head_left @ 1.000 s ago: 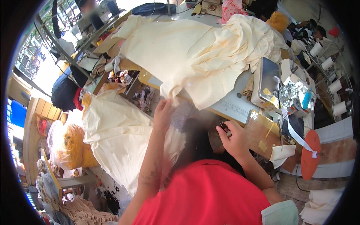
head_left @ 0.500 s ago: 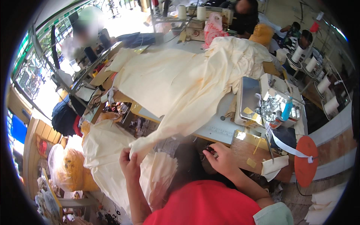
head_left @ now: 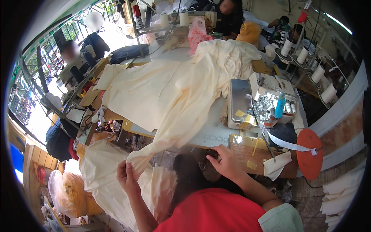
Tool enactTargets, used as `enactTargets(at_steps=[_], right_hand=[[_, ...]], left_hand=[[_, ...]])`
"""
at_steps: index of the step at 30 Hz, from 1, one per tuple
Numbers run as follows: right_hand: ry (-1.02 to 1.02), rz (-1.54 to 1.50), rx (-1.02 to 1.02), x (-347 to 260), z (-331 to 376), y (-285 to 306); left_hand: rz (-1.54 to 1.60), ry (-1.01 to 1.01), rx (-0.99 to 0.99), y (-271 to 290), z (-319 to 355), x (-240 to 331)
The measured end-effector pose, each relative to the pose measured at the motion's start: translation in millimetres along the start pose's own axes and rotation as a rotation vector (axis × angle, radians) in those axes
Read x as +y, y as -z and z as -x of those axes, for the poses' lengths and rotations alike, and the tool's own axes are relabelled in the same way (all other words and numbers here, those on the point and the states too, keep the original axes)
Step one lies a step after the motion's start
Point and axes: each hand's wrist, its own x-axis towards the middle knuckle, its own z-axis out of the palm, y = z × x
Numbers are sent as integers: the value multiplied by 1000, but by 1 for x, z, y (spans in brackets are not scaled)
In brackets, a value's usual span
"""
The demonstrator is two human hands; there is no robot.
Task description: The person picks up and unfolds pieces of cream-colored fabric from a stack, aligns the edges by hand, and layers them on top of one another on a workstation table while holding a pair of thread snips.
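My left hand (head_left: 128, 178) pinches the narrow, gathered end of a long cream cloth (head_left: 148, 94). From there the cloth runs up over the table and spreads into a heap at the back. Just off the table's front edge, my right hand (head_left: 227, 164) has its fingers curled together around something small and dark, too unclear to name. A second pile of cream cloth (head_left: 102, 170) hangs below and beside my left hand. To the right of the spread cloth stands a sewing machine (head_left: 239, 101) with shiny metal parts and a blue-handled tool (head_left: 279, 106).
A white tape (head_left: 290, 145) runs to an orange disc (head_left: 309, 154) at the right. White thread cones (head_left: 317, 74) stand on a rack behind. Bagged yellow material (head_left: 71, 191) sits at lower left. Other people (head_left: 228, 19) are at the far side, near a pink plastic bag (head_left: 198, 33).
The whole view has shifted, so the table and cloth appear farther left and slightly lower at the back. My left hand still pinches the cloth; my right hand stays by the table edge.
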Motion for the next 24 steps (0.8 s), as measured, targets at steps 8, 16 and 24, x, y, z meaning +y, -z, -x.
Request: enactTargets(at_steps=[8, 16, 24], right_hand=[[21, 84, -7, 1, -11, -4], [21, 11, -66, -17, -19, -15], [96, 46, -38, -13, -15, -19]], left_hand=[[-3, 44, 11, 10, 0, -12], [3, 46, 39, 10, -1, -10], [-47, 37, 23, 11, 1, -10]])
